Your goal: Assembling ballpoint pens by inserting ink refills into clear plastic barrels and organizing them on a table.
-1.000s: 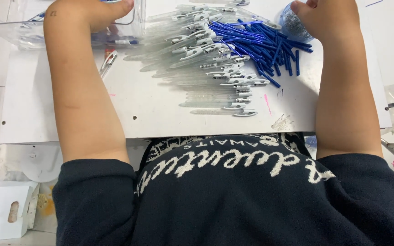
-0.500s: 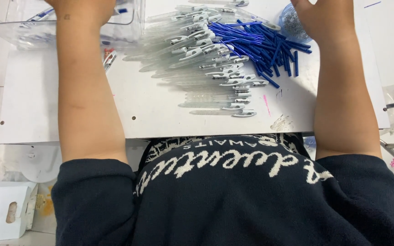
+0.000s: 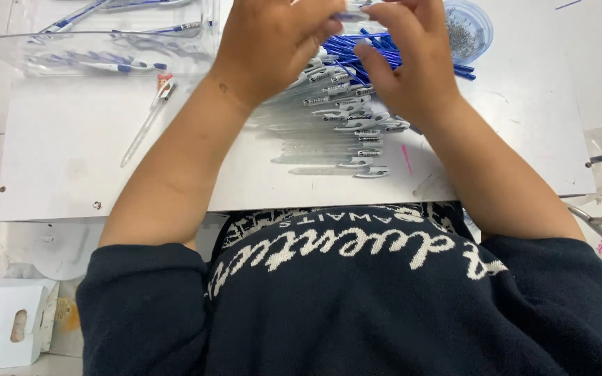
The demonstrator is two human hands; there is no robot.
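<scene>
A: Largest first?
B: White tabletop [image 3: 106, 153]. Clear plastic bin [image 3: 92, 42], far left, finished pens inside. Small white box [image 3: 8, 324], near left, blank face with a cut-out.
A: Stock?
B: Clear pen barrels [image 3: 336, 129], heaped, long axes running left-right, just under both hands; blue refills [image 3: 377, 49] beyond; round cup of springs [image 3: 468, 28], far right.
A: Hands?
B: Left hand [image 3: 273, 45] and right hand [image 3: 412, 66] meet over the heap, fingers curled on one clear barrel [image 3: 350, 15], equally near.
</scene>
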